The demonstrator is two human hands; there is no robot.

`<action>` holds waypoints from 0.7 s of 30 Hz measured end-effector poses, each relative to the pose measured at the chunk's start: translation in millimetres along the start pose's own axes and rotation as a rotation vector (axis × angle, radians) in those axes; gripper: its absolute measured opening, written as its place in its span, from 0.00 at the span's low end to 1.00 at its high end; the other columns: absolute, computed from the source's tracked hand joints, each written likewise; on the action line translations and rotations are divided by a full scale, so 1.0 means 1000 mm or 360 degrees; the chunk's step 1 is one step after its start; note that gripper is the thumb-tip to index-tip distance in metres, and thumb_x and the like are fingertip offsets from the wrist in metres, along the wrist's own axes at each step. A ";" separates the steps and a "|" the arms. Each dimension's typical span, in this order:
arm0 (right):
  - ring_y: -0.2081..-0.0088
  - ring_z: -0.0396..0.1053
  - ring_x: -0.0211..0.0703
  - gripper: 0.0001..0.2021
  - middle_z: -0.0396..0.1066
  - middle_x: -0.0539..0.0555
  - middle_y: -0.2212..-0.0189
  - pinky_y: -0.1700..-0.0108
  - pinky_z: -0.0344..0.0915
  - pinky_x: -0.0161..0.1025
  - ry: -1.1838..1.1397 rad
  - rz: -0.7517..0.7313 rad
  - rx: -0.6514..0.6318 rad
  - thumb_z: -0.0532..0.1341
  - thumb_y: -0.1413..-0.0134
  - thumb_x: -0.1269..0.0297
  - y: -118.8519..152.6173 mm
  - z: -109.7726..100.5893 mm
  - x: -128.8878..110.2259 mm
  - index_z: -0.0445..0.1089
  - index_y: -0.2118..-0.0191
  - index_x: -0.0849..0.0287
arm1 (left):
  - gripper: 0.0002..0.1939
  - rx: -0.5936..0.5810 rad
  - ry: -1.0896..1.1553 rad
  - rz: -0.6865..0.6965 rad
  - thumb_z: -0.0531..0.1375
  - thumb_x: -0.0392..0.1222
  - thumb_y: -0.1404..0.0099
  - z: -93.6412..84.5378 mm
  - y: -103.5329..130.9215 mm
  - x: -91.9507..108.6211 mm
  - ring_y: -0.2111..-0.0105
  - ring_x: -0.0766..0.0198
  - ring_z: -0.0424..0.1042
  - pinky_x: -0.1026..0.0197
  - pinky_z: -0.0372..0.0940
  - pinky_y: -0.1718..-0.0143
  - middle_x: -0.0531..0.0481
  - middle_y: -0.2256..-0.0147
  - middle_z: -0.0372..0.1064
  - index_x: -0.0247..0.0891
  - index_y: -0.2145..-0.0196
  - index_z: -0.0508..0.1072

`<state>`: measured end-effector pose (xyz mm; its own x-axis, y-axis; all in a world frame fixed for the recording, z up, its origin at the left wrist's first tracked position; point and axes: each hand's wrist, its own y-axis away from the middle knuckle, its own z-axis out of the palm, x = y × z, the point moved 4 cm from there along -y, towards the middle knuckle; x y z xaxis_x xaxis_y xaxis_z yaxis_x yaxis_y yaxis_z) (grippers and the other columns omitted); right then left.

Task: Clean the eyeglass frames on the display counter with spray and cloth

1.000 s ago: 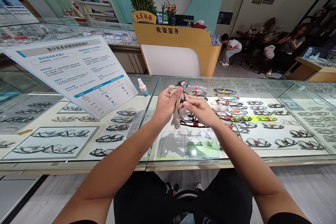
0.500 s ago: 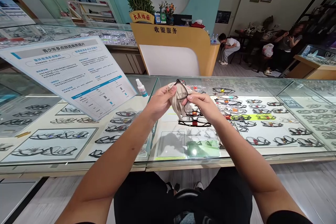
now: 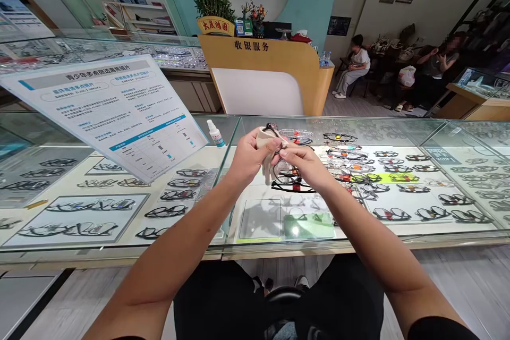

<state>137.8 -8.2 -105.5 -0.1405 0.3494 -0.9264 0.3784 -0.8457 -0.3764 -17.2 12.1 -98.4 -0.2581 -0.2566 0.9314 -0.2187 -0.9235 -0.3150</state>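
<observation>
Above the glass counter, my left hand (image 3: pixel 251 155) is closed around a beige cloth (image 3: pixel 263 139), which bunches over a pair of dark-framed eyeglasses (image 3: pixel 271 127). The thumb presses the cloth against one lens. My right hand (image 3: pixel 306 162) pinches the same eyeglasses near their middle, fingertips close to the left thumb. One lens rim hangs below the hands, overlapping the frames displayed under the glass. The fingers partly hide the eyeglasses, and their temples are hard to make out.
A white spray bottle (image 3: pixel 215 133) stands on the counter left of my hands. Further left, a large printed sheet (image 3: pixel 119 111) leans over the glass. Rows of eyeglass frames (image 3: pixel 391 214) lie inside the display case (image 3: pixel 235 251). A seated person (image 3: pixel 358 61) is beyond a yellow desk (image 3: pixel 314 71).
My left thumb has moved right, folding the cloth over the lens, and both hands are closer together. The eyeglasses have turned slightly. In the background, the seated person has straightened up.
</observation>
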 end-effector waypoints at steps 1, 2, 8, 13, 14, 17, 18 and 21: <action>0.39 0.74 0.57 0.26 0.80 0.57 0.54 0.28 0.61 0.51 0.0008 -0.0012 -0.0012 0.71 0.39 0.32 0.000 0.001 -0.001 0.87 0.69 0.52 | 0.29 0.0042 -0.0005 0.0005 0.80 0.66 0.44 0.000 0.001 -0.001 0.79 0.67 0.67 0.63 0.64 0.75 0.54 0.78 0.72 0.38 0.63 0.79; 0.39 0.74 0.57 0.27 0.80 0.57 0.54 0.28 0.61 0.51 0.0021 -0.0020 -0.0021 0.71 0.39 0.32 0.000 0.002 -0.001 0.87 0.69 0.52 | 0.30 0.0092 -0.0014 0.0012 0.79 0.68 0.43 -0.001 0.001 -0.003 0.80 0.68 0.66 0.63 0.63 0.75 0.54 0.78 0.72 0.39 0.65 0.79; 0.38 0.74 0.57 0.27 0.81 0.57 0.51 0.28 0.62 0.51 0.0102 0.0029 -0.0004 0.70 0.39 0.30 0.001 -0.002 -0.005 0.87 0.67 0.52 | 0.34 0.0013 -0.0033 -0.0007 0.70 0.76 0.35 -0.009 -0.004 -0.006 0.77 0.63 0.71 0.60 0.66 0.73 0.49 0.79 0.71 0.37 0.70 0.78; 0.37 0.71 0.59 0.25 0.80 0.57 0.56 0.28 0.61 0.51 0.0084 0.0036 0.0109 0.71 0.40 0.33 -0.001 -0.014 -0.006 0.87 0.69 0.52 | 0.32 -0.0310 0.0084 -0.0141 0.76 0.67 0.38 -0.009 -0.006 0.002 0.65 0.56 0.80 0.57 0.73 0.64 0.44 0.63 0.82 0.37 0.51 0.82; 0.38 0.72 0.59 0.25 0.80 0.57 0.56 0.29 0.62 0.52 0.0073 0.0037 0.0119 0.71 0.40 0.33 -0.001 -0.015 -0.005 0.87 0.69 0.52 | 0.32 -0.0325 0.0089 -0.0135 0.77 0.65 0.38 -0.007 -0.005 0.004 0.62 0.55 0.82 0.56 0.74 0.61 0.43 0.59 0.83 0.37 0.48 0.81; 0.38 0.72 0.58 0.26 0.80 0.56 0.57 0.29 0.62 0.52 0.0058 0.0027 0.0114 0.71 0.40 0.33 -0.001 -0.013 -0.005 0.86 0.69 0.52 | 0.34 -0.0255 0.0058 -0.0075 0.81 0.59 0.43 -0.003 -0.003 0.007 0.62 0.58 0.81 0.59 0.74 0.60 0.45 0.57 0.83 0.38 0.47 0.79; 0.38 0.72 0.58 0.26 0.80 0.56 0.57 0.28 0.61 0.51 0.0061 0.0019 0.0099 0.71 0.40 0.32 -0.001 -0.011 -0.005 0.86 0.69 0.52 | 0.34 -0.0218 0.0042 -0.0058 0.82 0.59 0.44 -0.002 -0.002 0.006 0.66 0.61 0.79 0.60 0.73 0.62 0.47 0.62 0.82 0.38 0.49 0.79; 0.38 0.73 0.57 0.28 0.80 0.56 0.55 0.28 0.61 0.51 0.0070 0.0024 0.0033 0.70 0.40 0.30 0.001 -0.005 -0.004 0.85 0.70 0.52 | 0.30 -0.0160 0.0015 -0.0040 0.81 0.62 0.44 0.002 0.000 0.002 0.78 0.67 0.70 0.64 0.66 0.73 0.55 0.76 0.74 0.39 0.60 0.75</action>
<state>143.1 -8.4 -102.0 -0.0943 0.3539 -0.9305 0.3612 -0.8589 -0.3632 -15.9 11.2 -96.2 -0.2602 -0.2302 0.9377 -0.3183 -0.8964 -0.3084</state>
